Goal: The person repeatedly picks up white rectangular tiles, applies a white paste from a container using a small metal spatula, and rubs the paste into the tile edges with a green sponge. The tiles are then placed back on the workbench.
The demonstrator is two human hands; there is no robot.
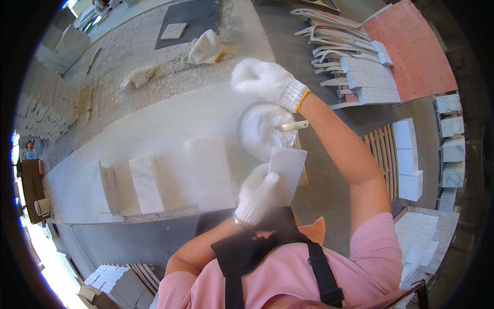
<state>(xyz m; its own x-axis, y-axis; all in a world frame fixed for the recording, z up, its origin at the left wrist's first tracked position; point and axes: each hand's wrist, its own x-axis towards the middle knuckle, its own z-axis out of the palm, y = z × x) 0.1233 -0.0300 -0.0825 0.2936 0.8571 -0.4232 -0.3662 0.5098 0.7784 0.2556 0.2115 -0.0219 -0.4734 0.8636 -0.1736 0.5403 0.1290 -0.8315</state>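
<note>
My left hand (256,194), in a white knit glove, grips a thin white stone tile (288,172), with its thumb over the near face. The tile is tilted up beside the table edge. My right hand (265,81), gloved alike with a yellow cuff, hovers past the far rim of a round bowl (243,135). Its fingers are curled in and slightly blurred; whatever they hold, if anything, is hidden. White powder or paste (263,126) fills the bowl, and a flat pale handle (293,125) sticks out over its right rim.
Stacks of white tiles (208,170) stand along the table's near edge to the left. Farther back lie a spare glove (206,48), a crumpled cloth (139,77) and a dark mat (198,20) bearing one tile (174,31). Tile blocks on pallets (381,159) line the right side.
</note>
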